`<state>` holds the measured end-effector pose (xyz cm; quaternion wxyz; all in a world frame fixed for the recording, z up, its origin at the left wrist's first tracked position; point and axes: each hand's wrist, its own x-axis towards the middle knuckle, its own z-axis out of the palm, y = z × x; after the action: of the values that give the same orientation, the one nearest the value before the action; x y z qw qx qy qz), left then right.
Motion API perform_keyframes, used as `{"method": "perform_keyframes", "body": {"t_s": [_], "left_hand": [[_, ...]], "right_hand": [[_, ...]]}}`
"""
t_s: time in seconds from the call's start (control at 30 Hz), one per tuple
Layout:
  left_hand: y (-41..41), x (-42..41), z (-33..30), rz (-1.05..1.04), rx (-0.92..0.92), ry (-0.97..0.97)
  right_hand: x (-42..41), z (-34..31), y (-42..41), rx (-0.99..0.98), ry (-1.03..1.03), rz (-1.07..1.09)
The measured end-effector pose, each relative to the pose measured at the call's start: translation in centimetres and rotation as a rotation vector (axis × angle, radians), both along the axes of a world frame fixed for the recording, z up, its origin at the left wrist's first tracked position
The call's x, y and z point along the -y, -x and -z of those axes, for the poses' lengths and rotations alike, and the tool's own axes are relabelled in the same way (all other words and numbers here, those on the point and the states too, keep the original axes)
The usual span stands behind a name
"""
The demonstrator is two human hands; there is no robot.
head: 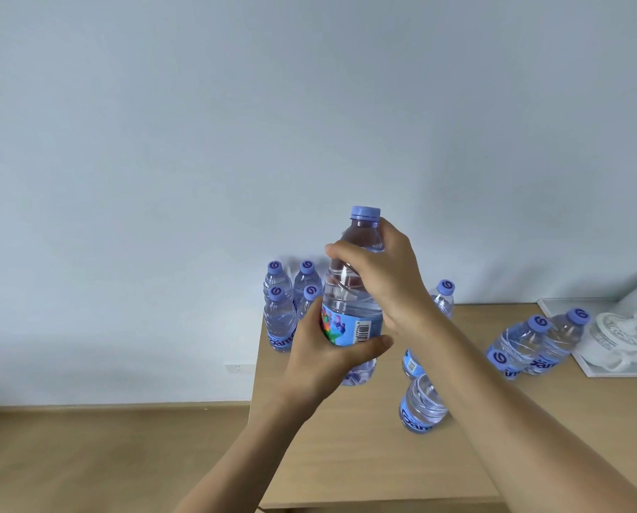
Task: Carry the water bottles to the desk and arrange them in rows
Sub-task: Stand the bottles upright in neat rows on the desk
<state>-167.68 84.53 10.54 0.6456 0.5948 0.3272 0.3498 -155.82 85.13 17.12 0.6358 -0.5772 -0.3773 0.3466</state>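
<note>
A clear water bottle with a purple cap and blue label is held upright above the wooden desk. My left hand grips its lower body around the label. My right hand grips its shoulder just below the cap. Several bottles stand in a tight block at the desk's back left corner. Two more bottles stand under my right forearm, and one bottle stands behind my right wrist. Three bottles stand grouped at the right.
A white tray with white cups sits at the desk's right end, against the pale wall. The desk's left edge drops to a wooden floor. A wall socket sits low on the wall.
</note>
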Motion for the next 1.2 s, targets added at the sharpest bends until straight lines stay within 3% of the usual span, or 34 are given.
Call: {"method": "perform_keyframes", "body": {"t_s": [0.3,0.4,0.6,0.7,0.8,1.2], "left_hand": [[1.3,-0.6,-1.3,0.33,0.105,0.206],[1.4,-0.8,-1.4,0.334,0.09,0.213],[0.9,-0.1,-1.5,0.098,0.061,0.137],[0.4,0.4,-1.2,-0.054,-0.015,0.0],[0.3,0.9,-1.0,-0.063,-0.015,-0.015],[2.0,0.1,-2.0,0.3,0.005,0.13]], "right_hand": [[0.2,-1.3,-1.9,-0.265,-0.001,-0.312],[0.3,-1.3,-2.1,-0.305,-0.016,-0.378],[0.9,-1.2,-1.0,-0.041,-0.035,-0.169],[1.1,-0.5,0.2,-0.004,-0.018,-0.042],[1.0,-0.6,0.8,0.027,-0.024,0.016],[1.2,-1.4,-1.7,-0.254,-0.076,-0.356]]}}
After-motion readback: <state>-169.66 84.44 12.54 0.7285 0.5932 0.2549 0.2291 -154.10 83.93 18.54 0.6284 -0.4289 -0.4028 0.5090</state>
